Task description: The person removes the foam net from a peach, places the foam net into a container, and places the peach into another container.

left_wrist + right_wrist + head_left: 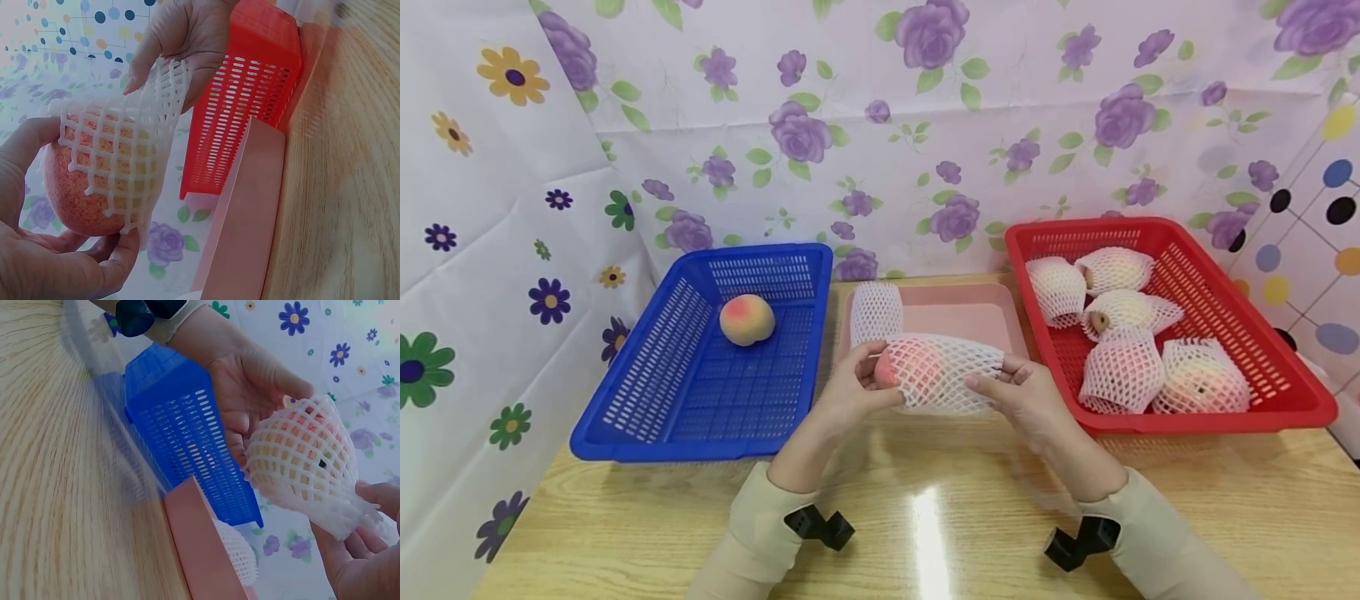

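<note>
Between my two hands, above the pink tray (958,312), a peach (84,194) lies mostly inside a white foam net sleeve (962,379). My left hand (852,387) grips the peach at its bare red end, with thumb and fingers at the net's rim. At the other end, my right hand (1030,398) pinches the net, which is gathered and narrow there in the right wrist view. Another white foam net (877,312) lies at the tray's left side, partly hidden in the head view by the held one.
To the left stands a blue basket (752,446) with one bare peach (747,320) in it. A red basket (1210,423) on the right holds several net-wrapped fruits (1123,371). All stand on a wooden table (880,517), with flowered cloth behind.
</note>
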Demonstrator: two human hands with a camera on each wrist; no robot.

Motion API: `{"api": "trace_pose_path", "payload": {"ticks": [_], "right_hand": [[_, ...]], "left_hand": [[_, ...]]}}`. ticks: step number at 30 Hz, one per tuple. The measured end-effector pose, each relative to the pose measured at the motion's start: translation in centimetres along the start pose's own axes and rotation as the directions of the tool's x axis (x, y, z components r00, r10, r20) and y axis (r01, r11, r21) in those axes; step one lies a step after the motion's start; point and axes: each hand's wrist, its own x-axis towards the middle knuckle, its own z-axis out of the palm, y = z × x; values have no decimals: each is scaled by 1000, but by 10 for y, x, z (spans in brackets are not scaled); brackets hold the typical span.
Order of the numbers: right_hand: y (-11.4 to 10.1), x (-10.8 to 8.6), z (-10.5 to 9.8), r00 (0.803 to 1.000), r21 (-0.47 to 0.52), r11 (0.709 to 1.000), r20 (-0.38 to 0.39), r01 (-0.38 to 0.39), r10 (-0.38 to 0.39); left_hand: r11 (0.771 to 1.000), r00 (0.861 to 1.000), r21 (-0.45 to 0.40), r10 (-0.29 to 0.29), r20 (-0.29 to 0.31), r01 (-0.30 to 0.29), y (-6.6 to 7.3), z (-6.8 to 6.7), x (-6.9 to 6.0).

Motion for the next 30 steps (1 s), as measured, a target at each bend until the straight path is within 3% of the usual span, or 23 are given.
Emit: {"api": "trace_pose_path", "payload": {"ticks": [13,21,30], "right_hand": [[-4,-2,-6,997,-74,996,-69,-48,43],[-7,-8,-8,999,-27,999,4,-47,47],[-13,-8,-15,999,-198,980,38,-5,13]], "left_hand": [[999,1000,51,-13,-23,14,2,-6,-9],[995,999,94,-33,-38,37,4,-7,-17],[994,998,108,-24,-64,31,7,-7,-23]]}}
